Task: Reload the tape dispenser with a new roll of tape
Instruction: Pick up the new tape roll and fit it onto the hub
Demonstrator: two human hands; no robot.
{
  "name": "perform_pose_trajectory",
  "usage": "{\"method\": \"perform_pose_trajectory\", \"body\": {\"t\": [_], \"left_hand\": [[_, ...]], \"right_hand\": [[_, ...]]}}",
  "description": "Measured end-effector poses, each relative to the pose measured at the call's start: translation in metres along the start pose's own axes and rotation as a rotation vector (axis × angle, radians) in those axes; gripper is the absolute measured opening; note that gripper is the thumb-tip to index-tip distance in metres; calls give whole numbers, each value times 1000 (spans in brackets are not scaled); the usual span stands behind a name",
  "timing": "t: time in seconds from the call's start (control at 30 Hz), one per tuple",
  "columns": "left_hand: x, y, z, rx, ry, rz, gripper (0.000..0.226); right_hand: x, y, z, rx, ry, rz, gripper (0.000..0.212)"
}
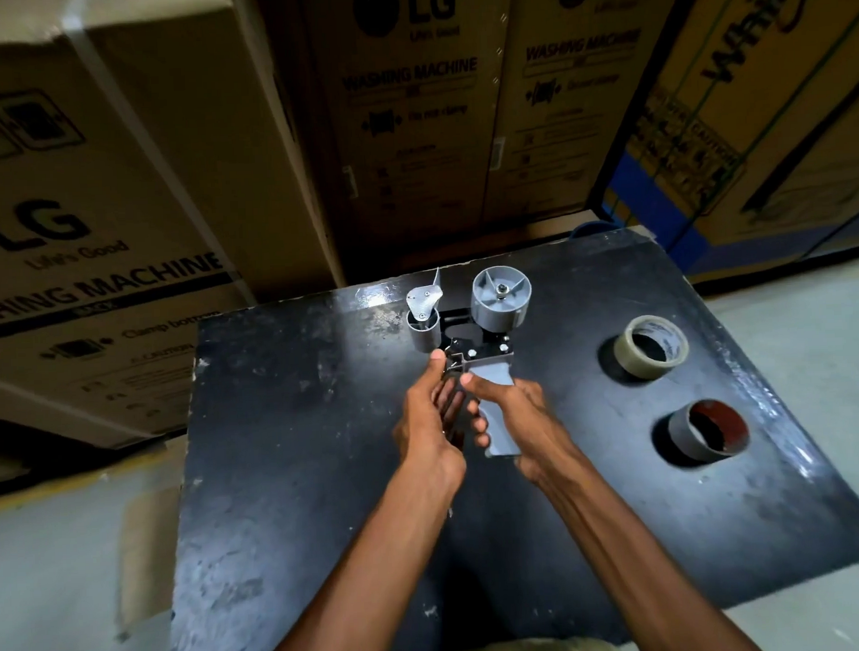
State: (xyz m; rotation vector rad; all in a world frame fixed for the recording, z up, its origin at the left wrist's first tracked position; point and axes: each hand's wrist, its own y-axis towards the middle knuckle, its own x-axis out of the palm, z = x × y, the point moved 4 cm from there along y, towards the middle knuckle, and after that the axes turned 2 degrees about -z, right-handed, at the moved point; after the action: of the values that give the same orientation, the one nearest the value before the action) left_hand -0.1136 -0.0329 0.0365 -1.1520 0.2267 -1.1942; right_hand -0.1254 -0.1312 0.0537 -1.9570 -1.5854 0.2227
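Note:
A grey and black tape dispenser (471, 331) is held above the black table (295, 427), its bare grey spool hub pointing up at the far right and its roller at the far left. My right hand (513, 419) is wrapped around the grey handle. My left hand (428, 422) grips the dispenser's frame just left of the handle, thumb up near the metal bracket. A full roll of tape (650, 347) lies flat on the table to the right. Nearer me lies a grey cardboard core (704, 430) with a reddish inside.
Large cardboard washing-machine boxes (410, 121) stand stacked close behind the table and to the left (98, 229). Another box with a blue band (751, 119) stands at the right. Pale floor lies on both sides of the table.

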Motion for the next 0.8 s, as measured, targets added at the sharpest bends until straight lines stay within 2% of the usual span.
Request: {"method": "perform_pose_trajectory", "body": {"t": [0.2,0.53,0.8], "left_hand": [[-8,2,-3,8,35,4,67],[-51,17,13,107,98,194,46],[-68,31,12,168,114,252,39]], "right_hand": [[-5,4,8,8,-24,-15,12],[-26,23,51,53,-138,43,9],[-41,36,92,60,-280,68,13]]}}
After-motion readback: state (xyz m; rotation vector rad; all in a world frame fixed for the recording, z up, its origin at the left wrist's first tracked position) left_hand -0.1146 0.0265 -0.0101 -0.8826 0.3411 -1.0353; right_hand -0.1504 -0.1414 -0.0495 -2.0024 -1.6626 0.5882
